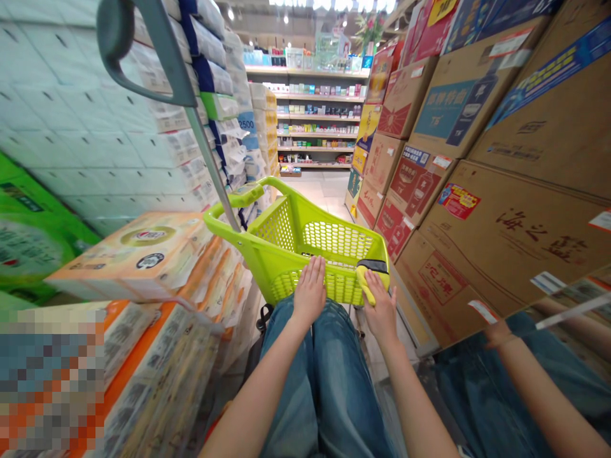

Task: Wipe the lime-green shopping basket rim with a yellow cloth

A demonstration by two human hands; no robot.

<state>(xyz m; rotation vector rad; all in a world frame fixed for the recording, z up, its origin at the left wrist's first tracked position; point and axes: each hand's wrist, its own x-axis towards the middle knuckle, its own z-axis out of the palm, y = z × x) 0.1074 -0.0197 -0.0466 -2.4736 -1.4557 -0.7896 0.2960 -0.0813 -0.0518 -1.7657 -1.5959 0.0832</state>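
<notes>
Cartons (501, 242) wall the aisle on my right and tissue packs (143, 254) on my left, so the lime-green shopping basket (281, 226) stands in the narrow gap, right against my jeans (324, 381). My left hand (310, 292) lies flat and open on its near rim, apparently to steady it. My right hand (382, 312) is closed on the yellow grip (365, 285) at the near right corner, keeping the basket close.

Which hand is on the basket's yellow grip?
The right hand, closed on the yellow grip at the basket's corner; the left hand lies flat on the rim.
</notes>
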